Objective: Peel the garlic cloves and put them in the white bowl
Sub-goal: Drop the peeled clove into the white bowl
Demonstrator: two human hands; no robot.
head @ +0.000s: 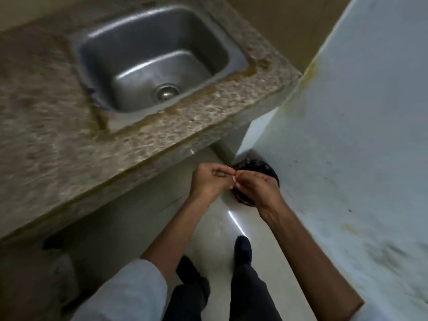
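Both hands met above a black bin (266,166), a round, lattice-sided thing that stood on the pale glossy floor (208,228). The left hand (209,181) was just to the left of the bin, its fingers curled inward. The right hand (257,186) lay across the bin's near side and hid much of it. Between their fingertips, at the bin's left rim as the head camera saw it, sat a small garlic piece (234,178). Each hand's grip was clenched on it in a pinch, thumb against fingertips. The piece was pale, and too small and blurred to tell clove from skin.

Up and to the left of the bin ran a speckled stone worktop (58,126) with a steel sink (152,59) let into it. The sink's round drain (165,91) showed at the bottom of the basin. Brownish staining followed the sink's edge on the side nearest the bin.

To the right of the bin rose a broad white surface (359,135), smudged with dark specks and yellowish marks. The bin stood close against its lower corner.

Below the bin in the view, on the person's side, two dark-clad legs stood on the floor, and the right foot (242,247) pointed toward the bin. A light sleeve (129,286) covered the left arm above the elbow, and the forearms were bare.
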